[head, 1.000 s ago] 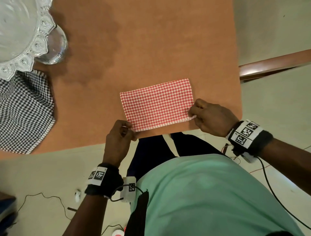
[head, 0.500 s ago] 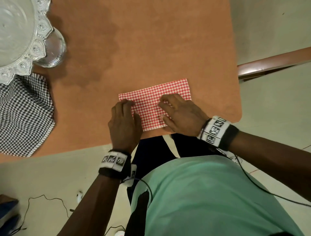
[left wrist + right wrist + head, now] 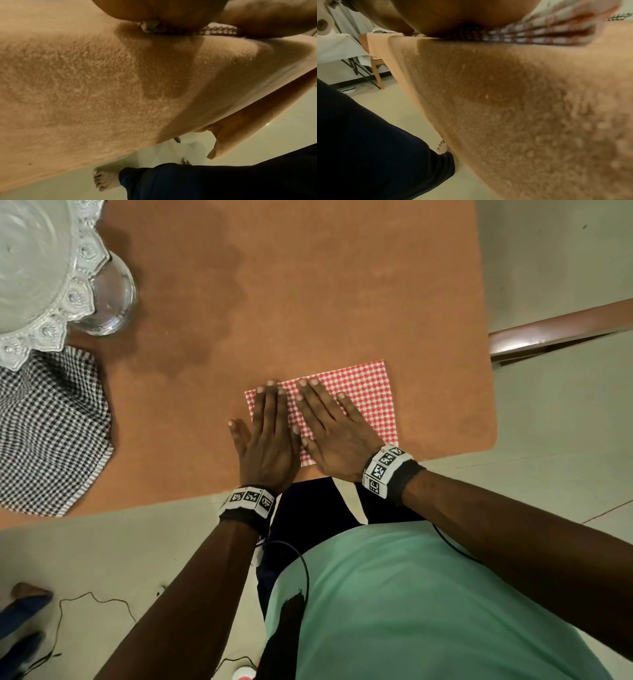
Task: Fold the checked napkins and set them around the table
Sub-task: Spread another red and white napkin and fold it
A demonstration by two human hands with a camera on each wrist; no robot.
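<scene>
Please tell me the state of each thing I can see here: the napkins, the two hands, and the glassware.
red checked napkin: folded into a rectangle, flat on the table near its front edge.
left hand: flat, fingers straight, pressing the napkin's left part.
right hand: flat, fingers spread, pressing the napkin's middle.
black checked napkin: lying loose at the left, partly under the glass dish.
glass dish: upright, looks empty.

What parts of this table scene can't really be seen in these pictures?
- Red checked napkin: its near left part is covered by the left hand and right hand in the head view.
- Black checked cloth: cut off by the left edge.
- Glass dish: cut off at the top left corner.
- Both wrist views: napkin blurred, fingers hidden.
</scene>
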